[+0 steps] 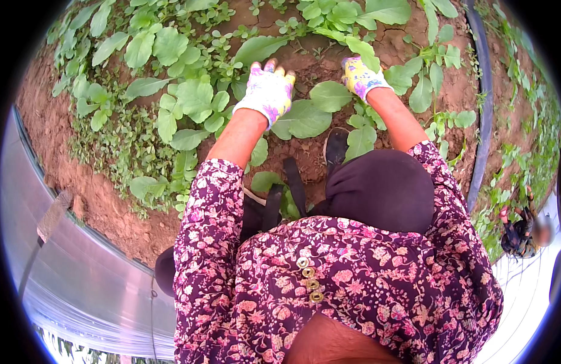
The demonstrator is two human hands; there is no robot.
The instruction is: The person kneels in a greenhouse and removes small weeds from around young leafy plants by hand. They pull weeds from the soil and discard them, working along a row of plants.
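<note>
My left hand point(269, 91), in a white, yellow and purple flowered glove, reaches over the leafy plants with its fingers spread, its stained fingertips beside a long green leaf point(261, 49). Nothing shows in its grasp. Across a patch of brown soil point(314, 73), my right hand point(362, 77) in a matching glove is low at the ground. A lobed leaf point(363, 51) partly covers its fingers, so what they hold cannot be told. Broad leaves point(308, 119) spread between my wrists, above my dark shoe point(336, 145).
Small-leaved weeds point(130, 150) grow thickly at left among larger leafy plants point(194, 98). A dark hose point(484, 100) runs along the right side. Plastic sheeting point(94, 273) borders the soil at lower left. Another person point(524, 232) is low among plants at far right.
</note>
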